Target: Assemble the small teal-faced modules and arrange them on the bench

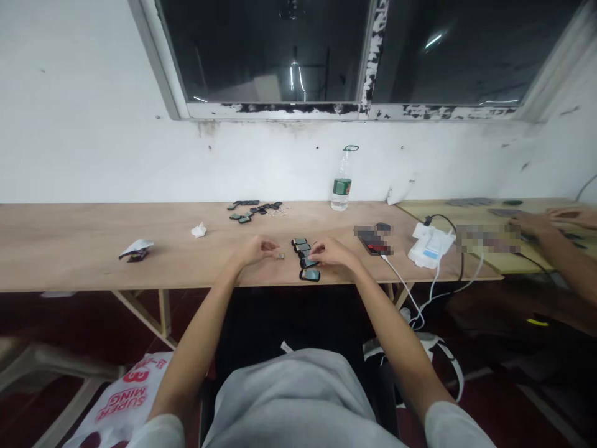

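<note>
Here's my right hand, fingers curled right at the row of small black handsets, and I can't tell if they've got hold of one. The row runs straight away from me, each handset lying crosswise, the lowest just short of the near edge of the worktop. My left hand sits loosely pinched, holding nothing I can see, just beside the little metal bits, with a narrow gap between them and the row.
</note>
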### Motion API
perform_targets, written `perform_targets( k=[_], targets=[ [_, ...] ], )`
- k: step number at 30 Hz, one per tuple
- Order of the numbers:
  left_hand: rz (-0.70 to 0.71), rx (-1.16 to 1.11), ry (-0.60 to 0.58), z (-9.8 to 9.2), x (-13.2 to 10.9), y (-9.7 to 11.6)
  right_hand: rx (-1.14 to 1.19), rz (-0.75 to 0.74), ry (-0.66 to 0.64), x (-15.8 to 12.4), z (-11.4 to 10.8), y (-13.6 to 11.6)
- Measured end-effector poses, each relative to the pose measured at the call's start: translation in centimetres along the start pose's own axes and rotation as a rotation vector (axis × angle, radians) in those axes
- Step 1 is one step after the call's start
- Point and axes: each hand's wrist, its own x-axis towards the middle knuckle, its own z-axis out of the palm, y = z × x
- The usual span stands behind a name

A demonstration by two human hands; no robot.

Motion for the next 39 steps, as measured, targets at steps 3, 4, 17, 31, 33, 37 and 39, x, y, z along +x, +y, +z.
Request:
perform_targets(
  k=[3,4,17,31,33,37,39],
  targets=[
    [-0.076,-0.095,-0.067,-0.1,0.1,-1.5,-0.171,0.019,0.104,-0.9,-0.4,-1.3],
    [-0.08,-0.105,-0.072,0.0,0.1,-1.8,-0.21,0.007,0.138,-1.4,-0.6,-1.8],
    [-0.017,-0.03,-0.069,0.7,0.2,-1.4,-0.397,-0.009,-0.197,-2.8,0.0,-4.1],
    [0.455,0.124,0.092,1.6,-1.5,5.2,0.111,-0.148,0.048,-1.5,-0.6,-2.7],
    [0.453,0.149,0.053,2.3,-1.6,6.3,0.174,-0.135,0.051,-1.5,-0.6,-2.7],
    [0.411,0.164,0.028,3.2,-1.6,7.0,0.193,-0.126,0.077,-1.6,-0.8,-2.8],
    [0.405,0.163,0.032,3.5,-1.5,6.9,0.206,-0.127,0.065,-1.7,-0.8,-2.9]
  ],
)
